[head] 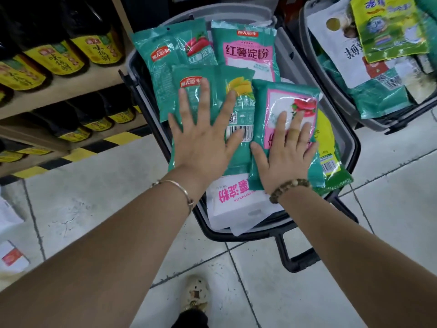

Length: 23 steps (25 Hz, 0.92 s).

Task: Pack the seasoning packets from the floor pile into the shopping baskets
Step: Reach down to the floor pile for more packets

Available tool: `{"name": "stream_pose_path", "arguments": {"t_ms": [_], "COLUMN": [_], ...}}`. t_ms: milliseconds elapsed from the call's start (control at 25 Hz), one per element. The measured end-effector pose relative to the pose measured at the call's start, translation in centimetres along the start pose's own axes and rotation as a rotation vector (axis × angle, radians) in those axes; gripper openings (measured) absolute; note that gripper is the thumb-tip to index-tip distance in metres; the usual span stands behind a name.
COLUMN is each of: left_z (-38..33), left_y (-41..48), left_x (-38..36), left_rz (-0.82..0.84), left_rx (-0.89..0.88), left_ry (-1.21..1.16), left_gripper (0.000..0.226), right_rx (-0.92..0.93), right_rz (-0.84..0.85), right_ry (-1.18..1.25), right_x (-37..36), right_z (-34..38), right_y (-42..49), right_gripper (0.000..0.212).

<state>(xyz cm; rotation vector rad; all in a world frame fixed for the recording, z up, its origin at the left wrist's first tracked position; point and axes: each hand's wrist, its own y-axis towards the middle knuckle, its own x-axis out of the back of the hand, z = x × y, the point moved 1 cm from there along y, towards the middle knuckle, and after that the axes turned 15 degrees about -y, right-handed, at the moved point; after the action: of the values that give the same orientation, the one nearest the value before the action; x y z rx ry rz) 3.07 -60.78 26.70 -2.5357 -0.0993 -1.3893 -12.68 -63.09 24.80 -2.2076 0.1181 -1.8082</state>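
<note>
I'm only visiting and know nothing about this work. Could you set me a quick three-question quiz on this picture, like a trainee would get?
1. True or false: the left hand and right hand both lie flat, fingers spread, on packets in the near basket.
2. What fills the shelf on the left? A) dark bottles with yellow labels B) tins C) fruit
3. Fill in: ___ baskets are in view; the far basket also holds packets.
Key: 1 true; 2 A; 3 two.
</note>
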Motion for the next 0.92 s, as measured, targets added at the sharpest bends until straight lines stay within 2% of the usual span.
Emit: {"name": "stream_pose_path", "arguments": {"t_ms": [200,320,400,480,600,680,800,920], "left_z": [1.2,1.2,2.9,6.2,12.7,17.8,25.9,33.5], "left_y": [1.4,1.4,-0.4,-3.9,-10.8,-15.0,-21.2,-27.3], "left_x": [0.2,2.2,4.5,6.7,9.3,10.5,12.2,13.9], "left_rz": [0.139,0.194,0.077,-0.076,-0.221,-0.312,-0.418,-0.454], "left_rx": [0.065,0.061,0.096,0.198,0.401,0.523,0.673,0.808], "left_ry": [-0.025,-0.253,-0.567,-0.8,-0.894,-0.901,-0.881,-0.864], "left_gripper": [0.065,0.065,0.061,0.053,0.042,0.037,0.036,0.039], "right_rx": [0.027,0.029,0.037,0.11,0.358,0.501,0.614,0.667], "right_rz": [0.085,0.163,0.091,-0.088,-0.241,-0.251,-0.135,-0.015], "right_ry": [-0.077,-0.102,-0.049,0.081,0.497,0.586,0.637,0.618], "right_x": [0.7,2.3,3.5,4.7,6.6,7.2,7.3,6.2], "right_z": [-0.2,-0.5,0.0,2.2,9.1,15.1,25.3,34.7], "right_y": [1.2,1.4,0.2,-1.9,-5.9,-8.3,-12.0,-16.2], "right_gripper": [0.078,0.074,0.069,0.072,0.067,0.057,0.058,0.055]}}
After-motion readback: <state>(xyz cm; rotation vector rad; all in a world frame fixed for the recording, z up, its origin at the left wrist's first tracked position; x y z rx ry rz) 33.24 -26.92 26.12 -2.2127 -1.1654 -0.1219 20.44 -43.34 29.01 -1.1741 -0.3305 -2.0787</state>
